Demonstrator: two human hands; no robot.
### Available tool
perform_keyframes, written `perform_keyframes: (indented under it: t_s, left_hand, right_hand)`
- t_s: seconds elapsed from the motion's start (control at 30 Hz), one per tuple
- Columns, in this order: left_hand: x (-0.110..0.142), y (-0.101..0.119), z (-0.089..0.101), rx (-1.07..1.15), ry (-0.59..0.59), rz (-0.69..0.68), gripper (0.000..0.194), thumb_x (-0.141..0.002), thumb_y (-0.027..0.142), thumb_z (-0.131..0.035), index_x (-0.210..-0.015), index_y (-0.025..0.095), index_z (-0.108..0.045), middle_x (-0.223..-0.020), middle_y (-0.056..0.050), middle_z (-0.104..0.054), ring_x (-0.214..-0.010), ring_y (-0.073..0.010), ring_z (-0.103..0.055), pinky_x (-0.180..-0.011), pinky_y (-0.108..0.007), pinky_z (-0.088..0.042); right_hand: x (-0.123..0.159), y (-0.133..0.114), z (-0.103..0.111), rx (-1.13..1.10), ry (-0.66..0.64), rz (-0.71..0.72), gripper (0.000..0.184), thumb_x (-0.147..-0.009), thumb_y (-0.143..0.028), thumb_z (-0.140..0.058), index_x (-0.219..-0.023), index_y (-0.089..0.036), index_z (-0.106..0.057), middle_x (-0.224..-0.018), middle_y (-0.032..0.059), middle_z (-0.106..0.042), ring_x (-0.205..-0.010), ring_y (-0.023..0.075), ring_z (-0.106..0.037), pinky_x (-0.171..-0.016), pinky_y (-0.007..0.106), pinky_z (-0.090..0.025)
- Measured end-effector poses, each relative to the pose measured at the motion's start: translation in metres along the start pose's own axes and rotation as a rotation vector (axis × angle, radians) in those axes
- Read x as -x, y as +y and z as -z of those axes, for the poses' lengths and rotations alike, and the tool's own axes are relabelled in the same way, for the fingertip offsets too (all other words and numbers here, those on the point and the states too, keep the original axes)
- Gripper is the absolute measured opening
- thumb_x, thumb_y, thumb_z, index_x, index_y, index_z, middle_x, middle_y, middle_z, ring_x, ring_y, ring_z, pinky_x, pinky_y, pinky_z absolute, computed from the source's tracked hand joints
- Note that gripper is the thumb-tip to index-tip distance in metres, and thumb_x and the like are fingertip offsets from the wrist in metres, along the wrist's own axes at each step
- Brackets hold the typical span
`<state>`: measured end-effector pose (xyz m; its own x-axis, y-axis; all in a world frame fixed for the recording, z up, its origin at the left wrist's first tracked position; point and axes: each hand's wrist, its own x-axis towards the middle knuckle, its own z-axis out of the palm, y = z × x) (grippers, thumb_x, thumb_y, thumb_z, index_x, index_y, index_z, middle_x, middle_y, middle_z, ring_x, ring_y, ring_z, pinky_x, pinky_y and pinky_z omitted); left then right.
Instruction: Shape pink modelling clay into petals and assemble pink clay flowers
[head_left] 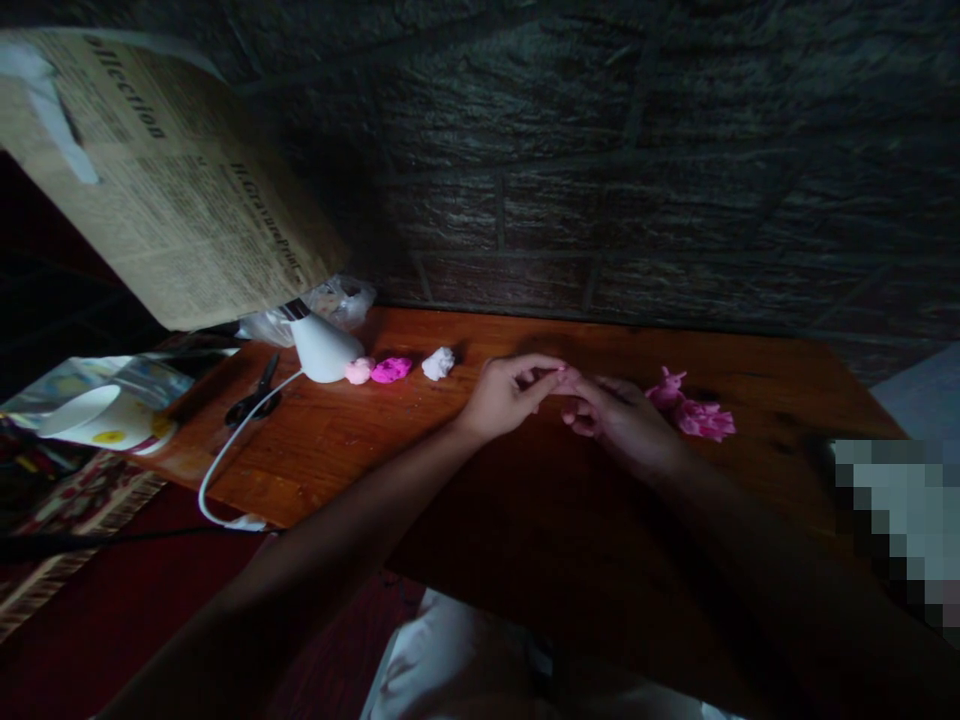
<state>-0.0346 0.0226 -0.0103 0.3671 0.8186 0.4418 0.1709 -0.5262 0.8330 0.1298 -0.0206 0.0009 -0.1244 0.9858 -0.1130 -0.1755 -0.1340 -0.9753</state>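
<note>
Above the wooden table, my left hand and my right hand meet at the fingertips. Both are closed in a pinch, thumbs and forefingers together. Whatever sits between them is too small and dim to name; a pinkish tint shows at the tips. Just beyond my right hand lie pink clay-like figures, one with petal-like layers, a smaller one with thin upright points. Left of my hands, a white lump, a bright magenta lump and a pale pink lump form a row.
A lamp with a newsprint shade and white base stands at the left, its white cord hanging over the table edge. Black scissors, a tipped paper cup and a plastic bag lie nearby. A dark brick-patterned wall rises behind.
</note>
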Motion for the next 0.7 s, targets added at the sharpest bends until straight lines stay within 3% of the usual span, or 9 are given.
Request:
perform_keyframes:
  t_s: [0.23,0.5,0.7]
  left_hand:
    - [-0.0008,-0.0029,0.0002,0.155,0.031,0.037,0.021,-0.085,0.032,-0.073,-0.094,0.013,-0.072,-0.092,-0.008,-0.078,-0.046,-0.0032,-0.055,-0.043,-0.016,-0.043]
    - [0.0003,0.0008,-0.0004,0.161,-0.003,0.036,0.028,-0.087,0.040,-0.073,-0.098,0.014,-0.074,-0.090,-0.007,-0.078,-0.046,-0.0036,-0.055,-0.044,-0.017,-0.044]
    - [-0.0017,0.0017,0.0006,0.220,0.010,0.053,0.032,-0.083,0.045,-0.077,-0.090,0.014,-0.074,-0.070,-0.003,-0.073,-0.044,-0.0043,-0.053,-0.043,-0.018,-0.043]
  right_hand:
    - [-0.0019,0.0006,0.0008,-0.059,0.057,-0.033,0.043,-0.063,-0.060,-0.085,-0.077,-0.020,-0.076,-0.091,0.0092,-0.078,-0.058,0.0100,-0.052,-0.051,0.025,-0.038]
    - [-0.0035,0.0033,0.0028,-0.053,0.055,-0.008,0.043,-0.067,-0.060,-0.083,-0.079,-0.020,-0.076,-0.090,0.0086,-0.077,-0.059,0.0102,-0.052,-0.051,0.026,-0.036]
    - [-0.0026,0.0021,0.0017,-0.078,0.058,-0.012,0.045,-0.063,-0.061,-0.085,-0.078,-0.020,-0.075,-0.091,0.0076,-0.076,-0.057,0.0091,-0.049,-0.050,0.025,-0.034]
